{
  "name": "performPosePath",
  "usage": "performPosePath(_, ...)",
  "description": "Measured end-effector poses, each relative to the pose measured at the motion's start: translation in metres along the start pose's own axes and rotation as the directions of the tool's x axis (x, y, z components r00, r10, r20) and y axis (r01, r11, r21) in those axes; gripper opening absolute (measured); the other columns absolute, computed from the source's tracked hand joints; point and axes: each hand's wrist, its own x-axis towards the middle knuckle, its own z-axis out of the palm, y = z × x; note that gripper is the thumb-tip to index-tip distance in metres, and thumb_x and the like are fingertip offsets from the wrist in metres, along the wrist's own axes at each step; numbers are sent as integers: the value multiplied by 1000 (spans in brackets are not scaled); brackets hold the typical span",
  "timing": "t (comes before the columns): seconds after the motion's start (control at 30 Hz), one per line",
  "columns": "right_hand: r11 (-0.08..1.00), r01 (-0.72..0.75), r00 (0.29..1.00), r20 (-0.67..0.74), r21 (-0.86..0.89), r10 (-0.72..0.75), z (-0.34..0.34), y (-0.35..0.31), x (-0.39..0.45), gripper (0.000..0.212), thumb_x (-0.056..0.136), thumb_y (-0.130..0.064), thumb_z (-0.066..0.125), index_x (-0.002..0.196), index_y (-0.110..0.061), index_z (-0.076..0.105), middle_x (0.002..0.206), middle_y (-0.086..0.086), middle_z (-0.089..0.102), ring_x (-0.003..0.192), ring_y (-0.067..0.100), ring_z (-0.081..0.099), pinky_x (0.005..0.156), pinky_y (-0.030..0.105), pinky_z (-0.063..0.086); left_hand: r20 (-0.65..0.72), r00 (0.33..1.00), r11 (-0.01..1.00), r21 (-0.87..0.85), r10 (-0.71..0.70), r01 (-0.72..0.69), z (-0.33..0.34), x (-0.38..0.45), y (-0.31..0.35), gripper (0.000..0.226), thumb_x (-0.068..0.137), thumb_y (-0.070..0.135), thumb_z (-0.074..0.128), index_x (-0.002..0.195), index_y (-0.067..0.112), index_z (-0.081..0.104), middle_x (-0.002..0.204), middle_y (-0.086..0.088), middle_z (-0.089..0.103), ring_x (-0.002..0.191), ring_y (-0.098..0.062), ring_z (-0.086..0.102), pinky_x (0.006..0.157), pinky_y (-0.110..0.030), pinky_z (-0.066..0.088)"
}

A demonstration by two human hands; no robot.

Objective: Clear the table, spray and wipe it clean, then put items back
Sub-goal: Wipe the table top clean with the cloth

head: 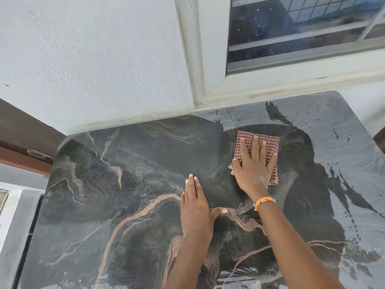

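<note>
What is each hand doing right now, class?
Left hand: open, flat on the table, holding nothing.
Right hand: open, fingers straight, pressing the cloth onto the table.

Upper left of your frame: pale, rough-textured wall (93, 59). Upper right: window (302, 28) in a white frame (187, 49), dark glass reflecting a grid of bars; its sill (291, 86) runs across the right side. Left edge, mid-height: brown wooden door frame (23, 138) bearing a metal hinge (36, 153).

Left hand (194, 207), right hand (255, 167) flat
</note>
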Motion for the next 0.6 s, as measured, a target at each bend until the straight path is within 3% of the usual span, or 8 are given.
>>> performPosePath(0.13, 937, 348, 934, 95, -20, -345, 11, -81, 30, 60, 95, -37, 32, 149, -31, 6, 160, 2, -4, 147, 25, -7, 115, 51, -9, -15, 1000, 994, -109, 6, -8, -3, -2, -8, 108, 78, 63, 50, 144, 10, -17, 155, -2, -18, 146, -19, -10, 119, -31, 3)
performPosePath(0.23, 841, 538, 835, 179, -63, -521, 17, -125, 56, 58, 95, -38, 31, 149, -35, 7, 161, 0, -3, 147, 25, -5, 115, 51, -7, -82, 996, 995, -94, 33, -41, -8, -1, -16, 107, 73, 61, 58, 145, 6, 0, 156, -9, 1, 144, -29, -1, 116, -42, 3)
performPosePath(0.33, 793, 601, 798, 146, -102, -585, 22, -130, 69, 56, 94, -38, 31, 147, -38, 12, 160, -4, 6, 147, 22, 2, 118, 50, 0, -24, 996, 994, -75, 80, -82, -11, 14, -22, 107, 76, 67, 47, 138, 12, -21, 156, -7, -13, 135, -27, -28, 112, -41, -14)
performPosePath(0.4, 824, 557, 831, 78, -107, -551, 22, -114, 77, 55, 93, -36, 32, 146, -38, 17, 159, -6, 12, 147, 20, 7, 118, 48, 3, 19, 993, 993, -47, 114, -113, -9, 26, -20, 106, 78, 68, 43, 135, 14, -27, 155, -5, -20, 130, -26, -37, 109, -39, -21)
performPosePath(0.43, 861, 499, 866, 42, -100, -498, 19, -101, 82, 55, 93, -35, 32, 146, -39, 17, 159, -6, 14, 146, 20, 8, 118, 47, 3, 23, 992, 990, -69, 121, -120, -9, 29, -16, 108, 76, 67, 48, 140, 12, -19, 157, -7, -13, 133, -28, -31, 111, -42, -16)
performPosePath(0.5, 939, 336, 941, -19, -74, -339, 10, -69, 95, 56, 93, -35, 31, 146, -40, 16, 159, -6, 13, 147, 19, 7, 117, 45, 1, 47, 989, 990, -22, 141, -140, -14, 33, -11, 112, 62, 66, 65, 144, 3, 22, 153, -15, 23, 141, -34, 12, 112, -52, 18)
performPosePath(0.53, 966, 251, 966, -41, -65, -254, 5, -51, 102, 56, 93, -34, 31, 146, -40, 14, 159, -6, 11, 147, 19, 6, 117, 45, 0, 49, 986, 987, 19, 159, -160, -16, 33, -9, 111, 50, 68, 71, 135, 1, 44, 143, -17, 43, 133, -33, 39, 102, -51, 38)
performPosePath(0.6, 994, 97, 992, -71, -54, -100, -10, -13, 113, 56, 94, -34, 32, 147, -39, 15, 160, -6, 10, 147, 19, 5, 117, 45, 0, 31, 988, 986, 66, 153, -155, -15, 34, -8, 109, 39, 72, 72, 121, 2, 60, 128, -15, 59, 117, -28, 58, 89, -44, 51)
